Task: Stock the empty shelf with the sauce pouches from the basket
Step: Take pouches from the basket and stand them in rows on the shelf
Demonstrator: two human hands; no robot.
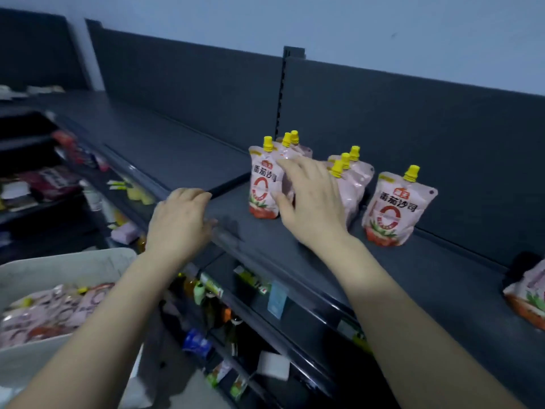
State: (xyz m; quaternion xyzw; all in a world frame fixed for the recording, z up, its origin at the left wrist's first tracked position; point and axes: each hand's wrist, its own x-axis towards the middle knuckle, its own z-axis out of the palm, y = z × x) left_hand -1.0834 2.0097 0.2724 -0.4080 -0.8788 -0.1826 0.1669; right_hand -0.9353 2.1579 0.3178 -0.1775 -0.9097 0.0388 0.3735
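Note:
Pink sauce pouches with yellow caps stand in rows on the dark top shelf (165, 149). My right hand (309, 202) is spread against the right side of the front pouch (263, 184) of the left row, thumb low, fingers straight on it. A second row (352, 184) stands just right of that hand, and a single pouch (396, 208) further right. My left hand (180, 222) rests with curled fingers on the shelf's front edge and holds nothing. More pouches (50, 314) lie in the white basket (73, 261) at lower left.
Another pouch (528, 299) lies at the right edge of the shelf. Lower shelves (236, 305) below hold bottles and small packets, with price tags on the rail. The shelf's left stretch is bare up to the back panel.

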